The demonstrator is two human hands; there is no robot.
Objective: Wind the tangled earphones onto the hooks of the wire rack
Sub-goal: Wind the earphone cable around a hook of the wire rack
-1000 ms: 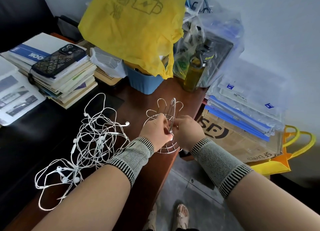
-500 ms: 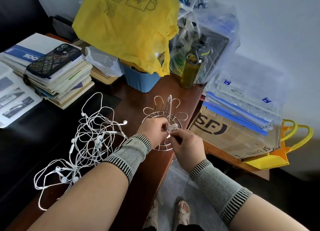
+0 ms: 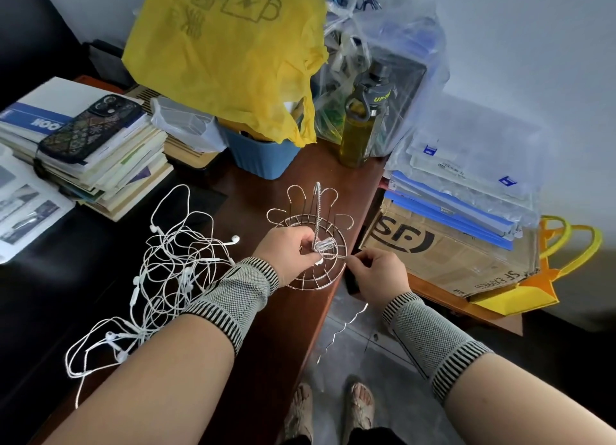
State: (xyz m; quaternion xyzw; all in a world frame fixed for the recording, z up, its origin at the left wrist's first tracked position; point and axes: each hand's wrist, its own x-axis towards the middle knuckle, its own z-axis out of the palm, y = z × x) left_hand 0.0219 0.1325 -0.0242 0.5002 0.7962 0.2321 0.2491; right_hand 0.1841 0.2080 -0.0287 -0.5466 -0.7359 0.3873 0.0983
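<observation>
Presently my left hand (image 3: 293, 249) pinched the wire rack (image 3: 311, 244) at the surface edge; my right hand (image 3: 376, 272) pinched a cord. The tangled earphones (image 3: 160, 277) lay left; keeping tension seemed advisable.

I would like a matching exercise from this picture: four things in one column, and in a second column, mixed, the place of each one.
Things
1. phone
2. tangled earphones
3. olive-green bottle
4. wire rack

Places
A. at the table edge, held by the left hand
B. spread on the table, left of the left forearm
C. on top of the book stack
D. standing at the back, right of the blue tub

Pairs: 1-C, 2-B, 3-D, 4-A
</observation>
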